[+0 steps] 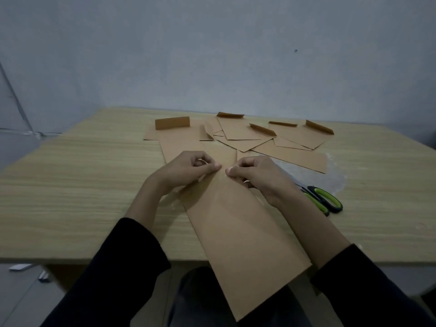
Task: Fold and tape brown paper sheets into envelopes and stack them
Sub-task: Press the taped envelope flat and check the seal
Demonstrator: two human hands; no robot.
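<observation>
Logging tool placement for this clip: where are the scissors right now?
In the head view, the scissors lie on the table just right of the right hand, blades partly hidden behind it.

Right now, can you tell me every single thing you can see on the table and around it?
folded paper sheet: one, brown, in front, near end hanging past the table edge
envelopes: at least five with raised flaps, brown, scattered at the far side
scissors: one pair, black and green handles, right of the sheet
table: one, light wood
wall: grey-blue, behind the table
paper scraps: two, white, on the floor at left
sleeves: two, black
left hand, right hand: both pinch the sheet's far edge
</observation>
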